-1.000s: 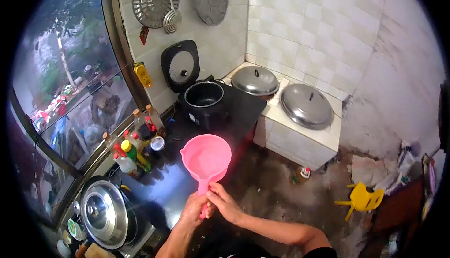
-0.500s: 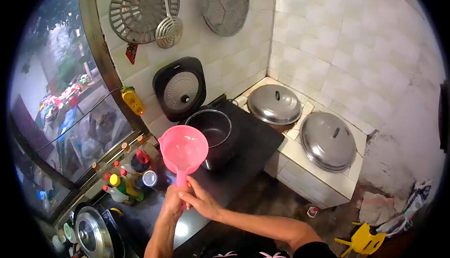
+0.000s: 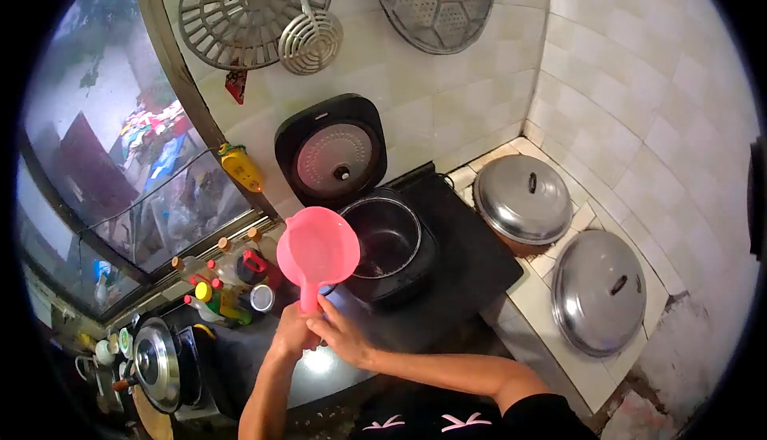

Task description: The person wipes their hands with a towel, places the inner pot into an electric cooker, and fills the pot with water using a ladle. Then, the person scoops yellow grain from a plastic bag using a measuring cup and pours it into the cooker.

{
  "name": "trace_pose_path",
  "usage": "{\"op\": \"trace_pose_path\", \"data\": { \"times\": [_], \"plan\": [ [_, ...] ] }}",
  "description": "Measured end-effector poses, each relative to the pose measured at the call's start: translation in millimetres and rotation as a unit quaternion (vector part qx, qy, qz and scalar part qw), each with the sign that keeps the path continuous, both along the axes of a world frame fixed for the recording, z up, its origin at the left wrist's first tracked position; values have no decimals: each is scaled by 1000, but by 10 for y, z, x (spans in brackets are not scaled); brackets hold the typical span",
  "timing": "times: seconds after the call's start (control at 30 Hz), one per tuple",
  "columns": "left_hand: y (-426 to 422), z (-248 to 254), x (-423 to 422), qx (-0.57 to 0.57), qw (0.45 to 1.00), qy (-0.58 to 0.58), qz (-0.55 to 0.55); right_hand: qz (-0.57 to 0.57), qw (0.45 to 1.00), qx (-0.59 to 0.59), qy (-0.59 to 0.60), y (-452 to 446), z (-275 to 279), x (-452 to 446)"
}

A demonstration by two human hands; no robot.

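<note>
A pink plastic water ladle (image 3: 319,250) is held by its handle over the dark counter. My left hand (image 3: 293,331) is wrapped round the handle, and my right hand (image 3: 342,334) is closed on it from the right side. Whether any water lies in the bowl I cannot make out. Just beyond the ladle and to its right stands a black rice cooker (image 3: 399,284) with its lid (image 3: 335,156) raised. Its dark inner pot (image 3: 389,236) shows partly, the near left rim covered by the ladle.
Several bottles (image 3: 216,304) and a jar (image 3: 262,298) crowd the counter by the window. A lidded pan (image 3: 157,364) sits at lower left. Two domed metal lids (image 3: 523,199) cover the tiled stove at right. A skimmer (image 3: 311,43) and racks hang on the wall.
The view has shifted, so the rice cooker and stove appear larger and farther right. Both hands keep hold of the ladle, which stays left of the cooker's pot.
</note>
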State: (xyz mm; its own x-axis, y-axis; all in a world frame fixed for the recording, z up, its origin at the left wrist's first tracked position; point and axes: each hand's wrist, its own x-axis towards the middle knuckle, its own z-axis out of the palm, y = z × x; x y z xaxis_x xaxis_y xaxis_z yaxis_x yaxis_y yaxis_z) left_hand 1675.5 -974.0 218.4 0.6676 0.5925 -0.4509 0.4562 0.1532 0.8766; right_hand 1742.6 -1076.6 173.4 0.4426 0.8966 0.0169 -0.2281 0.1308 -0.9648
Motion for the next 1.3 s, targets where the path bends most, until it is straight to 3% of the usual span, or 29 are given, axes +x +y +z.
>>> {"op": "trace_pose_path", "data": {
  "times": [0.33, 0.43, 0.53, 0.73, 0.83, 0.93, 1.07, 1.17, 1.3],
  "plan": [
    [-276, 42, 336, 64, 996, 35, 49, 105, 994, -21, 34, -167, -61, 488],
    [-273, 17, 424, 116, 986, 109, 44, 107, 991, -9, 80, -139, -213, 503],
    [-194, -148, 431, 238, 962, 136, 13, 130, 985, -12, 115, -163, -169, 583],
    [-343, 214, 639, 283, 940, 189, -11, 137, 978, 13, 160, -155, -159, 676],
    [-339, 165, 658, 364, 913, 184, -5, 147, 980, 26, 135, -151, -74, 715],
    [-373, 368, 729, 355, 909, 218, -5, 159, 980, 30, 121, -109, -30, 736],
    [-310, 447, 697, 444, 853, 272, -16, 143, 976, 86, 142, -25, 58, 702],
    [-315, 488, 622, 550, 791, 268, -20, 93, 981, 165, 31, 85, 1, 616],
    [-304, 306, 419, 605, 769, 204, 33, 171, 980, 93, 38, -44, 74, 646]
  ]
}}
